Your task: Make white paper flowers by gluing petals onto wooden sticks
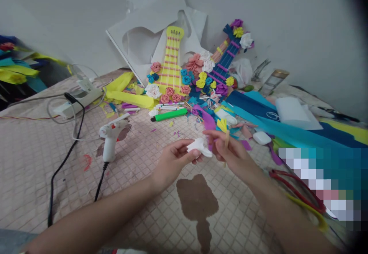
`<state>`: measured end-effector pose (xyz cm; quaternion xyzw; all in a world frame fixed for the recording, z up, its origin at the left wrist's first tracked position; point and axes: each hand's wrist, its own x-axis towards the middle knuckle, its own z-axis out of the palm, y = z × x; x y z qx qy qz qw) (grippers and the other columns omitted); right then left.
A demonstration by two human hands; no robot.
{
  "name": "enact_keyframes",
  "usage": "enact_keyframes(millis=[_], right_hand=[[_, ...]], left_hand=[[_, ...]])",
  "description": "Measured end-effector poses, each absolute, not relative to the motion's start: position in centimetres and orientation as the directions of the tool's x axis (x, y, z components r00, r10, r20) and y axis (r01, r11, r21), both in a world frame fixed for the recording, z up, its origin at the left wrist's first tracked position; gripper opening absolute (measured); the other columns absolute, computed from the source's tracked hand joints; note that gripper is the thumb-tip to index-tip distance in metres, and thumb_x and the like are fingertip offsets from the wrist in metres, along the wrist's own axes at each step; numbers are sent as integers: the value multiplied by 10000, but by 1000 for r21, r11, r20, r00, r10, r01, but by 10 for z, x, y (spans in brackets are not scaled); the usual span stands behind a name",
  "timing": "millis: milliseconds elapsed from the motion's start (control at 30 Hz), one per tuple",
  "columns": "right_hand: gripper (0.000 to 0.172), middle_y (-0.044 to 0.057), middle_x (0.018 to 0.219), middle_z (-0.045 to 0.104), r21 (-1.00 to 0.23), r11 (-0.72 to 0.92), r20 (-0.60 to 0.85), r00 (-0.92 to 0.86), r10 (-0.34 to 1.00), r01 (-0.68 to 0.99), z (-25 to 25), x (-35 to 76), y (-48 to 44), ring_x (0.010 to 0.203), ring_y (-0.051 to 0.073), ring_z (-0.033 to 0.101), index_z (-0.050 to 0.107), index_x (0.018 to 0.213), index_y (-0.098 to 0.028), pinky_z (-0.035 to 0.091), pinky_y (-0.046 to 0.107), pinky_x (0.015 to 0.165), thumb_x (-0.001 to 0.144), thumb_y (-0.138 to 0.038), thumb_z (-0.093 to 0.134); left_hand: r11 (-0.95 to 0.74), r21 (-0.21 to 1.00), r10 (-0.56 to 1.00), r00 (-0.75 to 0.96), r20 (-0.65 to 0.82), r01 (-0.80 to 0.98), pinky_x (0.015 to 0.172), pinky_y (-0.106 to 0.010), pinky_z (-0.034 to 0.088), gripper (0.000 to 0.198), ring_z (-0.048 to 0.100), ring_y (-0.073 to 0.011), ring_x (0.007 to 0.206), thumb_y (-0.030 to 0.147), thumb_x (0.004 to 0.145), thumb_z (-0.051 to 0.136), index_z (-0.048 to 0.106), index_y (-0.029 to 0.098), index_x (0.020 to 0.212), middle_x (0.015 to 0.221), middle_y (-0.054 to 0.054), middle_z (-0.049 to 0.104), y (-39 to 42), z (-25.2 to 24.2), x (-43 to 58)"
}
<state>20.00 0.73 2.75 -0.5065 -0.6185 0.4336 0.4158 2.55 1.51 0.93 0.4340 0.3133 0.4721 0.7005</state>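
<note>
Between thumb and fingers of my left hand [179,156] is a folded white paper piece [199,146], held above the table [138,192]. Close by on its right, my right hand [230,150] has its fingers curled round a thin pale wooden stick [227,138] that stands upright. The right index finger points toward the white paper, and whether it touches it is hard to tell. A yellow fan-shaped paper piece [222,125] shows just behind the right hand.
A glue gun [110,143] with a black cord and a power strip [77,100] are at left. Yellow [172,62] and blue [227,62] flowered guitar shapes lean behind, near a green marker [169,115]. Red-handled scissors [299,185] and crepe paper [267,120] lie right.
</note>
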Motion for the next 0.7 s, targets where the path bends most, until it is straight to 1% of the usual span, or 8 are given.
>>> enact_keyframes(millis=[67,100,167,300,400,500,567,700], right_hand=[[423,49,914,566,-931,143,118,-94,989,336,24,204,1,728,140,529,528,1164,-228,442,255,594,893,-511,368],[408,48,919,564,-915,155,133,-82,988,373,23,206,-1,778,149,534,517,1165,-234,454,268,649,912,-493,329],[352,36,874,566,-882,196,166,-106,980,429,21,210,-3,799,149,537,531,1113,-239,457,274,700,932,-446,312],[205,7,826,618,-820,272,183,-220,958,503,20,215,-6,726,128,568,563,1034,-253,457,228,612,903,-357,445],[206,-8,818,663,-800,288,169,-262,950,526,18,215,-7,710,124,612,544,1080,-267,462,210,574,886,-307,485],[212,-3,847,690,-765,313,173,-288,942,563,18,216,-8,714,128,639,552,1077,-255,474,210,577,871,-278,508],[206,-1,841,696,-740,323,169,-301,939,590,18,216,-7,696,127,643,571,1061,-247,480,211,576,865,-277,516],[198,-6,811,702,-718,332,181,-296,938,611,18,218,-7,664,121,644,600,1036,-242,485,210,586,855,-285,533]], left_hand=[[175,919,929,369,-35,-353,595,-245,430,208,578,-116,601,291,692,725,671,159,844,650,-14,660,14,11,26],[177,927,924,379,-42,-330,606,-250,439,193,588,-123,616,289,700,718,675,160,837,666,-20,666,14,11,25],[190,941,916,394,-68,-280,628,-255,454,159,601,-131,644,284,723,696,682,156,817,700,-34,677,14,11,25],[239,942,907,399,-131,-235,625,-239,461,130,597,-116,629,241,716,703,684,167,822,708,-20,674,15,7,26],[249,939,898,419,-133,-237,625,-227,461,158,599,-110,647,208,706,708,681,188,860,748,-12,678,14,4,28],[199,966,902,415,-115,-165,652,-238,462,204,607,-133,719,198,700,709,682,191,902,841,-32,688,13,1,29],[157,984,899,424,-107,-86,647,-249,460,216,605,-150,730,212,712,696,681,184,926,855,-46,687,12,0,28],[32,999,882,470,-29,0,723,-276,468,168,605,-183,831,231,758,643,681,185,916,911,-63,674,11,1,26]])
